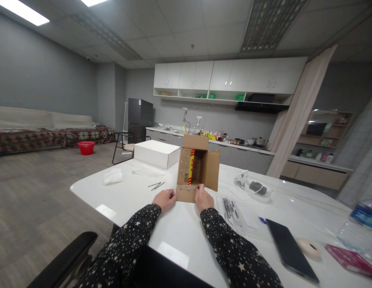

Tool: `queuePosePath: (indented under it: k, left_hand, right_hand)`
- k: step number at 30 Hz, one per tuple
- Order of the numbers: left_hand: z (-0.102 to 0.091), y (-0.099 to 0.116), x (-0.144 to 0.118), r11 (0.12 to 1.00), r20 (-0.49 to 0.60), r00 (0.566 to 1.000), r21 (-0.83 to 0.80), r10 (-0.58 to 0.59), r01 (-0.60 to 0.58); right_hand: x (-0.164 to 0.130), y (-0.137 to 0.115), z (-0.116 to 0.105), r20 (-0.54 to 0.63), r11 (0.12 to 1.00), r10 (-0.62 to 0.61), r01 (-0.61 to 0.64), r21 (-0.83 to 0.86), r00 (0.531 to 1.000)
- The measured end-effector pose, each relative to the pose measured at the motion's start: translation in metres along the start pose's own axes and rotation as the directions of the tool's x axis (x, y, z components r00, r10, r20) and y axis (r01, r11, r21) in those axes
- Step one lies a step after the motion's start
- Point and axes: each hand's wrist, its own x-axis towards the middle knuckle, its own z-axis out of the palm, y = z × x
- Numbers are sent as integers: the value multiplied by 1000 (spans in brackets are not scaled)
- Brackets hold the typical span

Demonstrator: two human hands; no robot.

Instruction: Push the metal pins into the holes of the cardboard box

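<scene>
Your left hand (165,199) and right hand (203,198) each pinch near flap of cardboard box (198,168), 12 o'clock; box open, other flaps unfolded; loose screws (156,185) at 11 o'clock untouched.

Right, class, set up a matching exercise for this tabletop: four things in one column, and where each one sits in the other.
Things:
1. open brown cardboard box
2. closed white cardboard box
3. flat black phone
4. clear plastic water bottle

Places:
A. far right edge of the white table
B. between both hands
C. behind the brown box, to the left
D. near right, lying flat

Pairs: 1-B, 2-C, 3-D, 4-A
</scene>
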Motion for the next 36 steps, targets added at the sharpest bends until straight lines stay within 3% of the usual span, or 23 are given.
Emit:
queuePosePath:
  k: [22, 30, 36]
  left_hand:
    - [-2, 2, -1, 1000, 4, 1000, -9, 1, -1]
    - [1, -2, 1, 1000, -1, 1000, -20, 3, -3]
    - [1, -2, 0, 1000, -8, 1000, -19, 8, -8]
  right_hand:
    - [-2, -1, -2, -17, 996, 12, -11, 86, 1000]
    - [-3, -3, -3, -77, 988, 23, -11, 155, 997]
    - [3, 5, 10, -193, 947, -48, 106, 304, 980]
